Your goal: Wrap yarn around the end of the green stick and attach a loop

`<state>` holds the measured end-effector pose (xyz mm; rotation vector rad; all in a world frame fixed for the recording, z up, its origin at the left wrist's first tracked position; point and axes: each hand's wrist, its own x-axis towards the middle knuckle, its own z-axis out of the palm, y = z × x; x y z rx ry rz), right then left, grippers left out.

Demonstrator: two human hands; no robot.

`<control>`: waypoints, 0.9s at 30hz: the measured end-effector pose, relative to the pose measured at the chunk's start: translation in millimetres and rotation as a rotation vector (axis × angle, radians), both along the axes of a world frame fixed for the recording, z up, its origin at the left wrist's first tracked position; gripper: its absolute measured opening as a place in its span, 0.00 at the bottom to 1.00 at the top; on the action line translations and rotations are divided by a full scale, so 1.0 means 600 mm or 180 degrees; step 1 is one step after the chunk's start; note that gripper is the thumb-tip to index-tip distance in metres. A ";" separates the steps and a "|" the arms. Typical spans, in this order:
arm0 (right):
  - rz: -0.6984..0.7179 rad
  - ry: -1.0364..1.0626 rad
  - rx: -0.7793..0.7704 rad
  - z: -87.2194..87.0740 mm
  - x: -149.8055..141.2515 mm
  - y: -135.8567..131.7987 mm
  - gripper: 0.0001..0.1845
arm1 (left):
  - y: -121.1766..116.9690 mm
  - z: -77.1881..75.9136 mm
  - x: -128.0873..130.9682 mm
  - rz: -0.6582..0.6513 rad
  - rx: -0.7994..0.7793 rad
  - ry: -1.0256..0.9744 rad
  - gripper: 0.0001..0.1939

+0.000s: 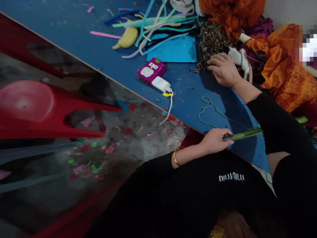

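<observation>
My left hand (215, 140), with a gold bangle at the wrist, is closed on the end of a long green rod (247, 134). The gripped end looks dark and ridged, and my right sleeve hides part of the rod's length. A loose green thread (218, 110) curls over the blue table beside it. Farther up, my right hand (224, 71) lies palm down, fingers stretched over the edge of a heap of dark brown dried bits (214, 39). Its fingertips touch the heap; the underside of the hand is hidden.
On the blue table (74, 29) lie a purple power socket (151, 70) with a white charger (161, 84), a light blue sheet (173, 49), fuzzy coloured strips (158, 24) and a yellow object (127, 38). Orange crumpled material (284, 66) is at right. A red stool (27, 102) stands left.
</observation>
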<state>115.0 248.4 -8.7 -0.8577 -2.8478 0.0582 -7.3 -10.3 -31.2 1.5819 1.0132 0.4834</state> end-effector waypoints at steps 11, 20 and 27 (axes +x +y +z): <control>0.1358 -0.0392 -0.0067 -0.032 -0.141 -0.091 0.25 | 0.003 0.001 0.000 -0.0004 0.0028 -0.0002 0.09; 0.0740 -0.0019 -0.0076 -0.062 -0.147 -0.036 0.29 | 0.007 0.005 0.000 -0.0082 -0.0011 0.0017 0.09; -0.0662 0.0287 -0.0595 -0.031 -0.099 0.022 0.27 | 0.005 -0.004 0.000 -0.0092 -0.0009 -0.0104 0.09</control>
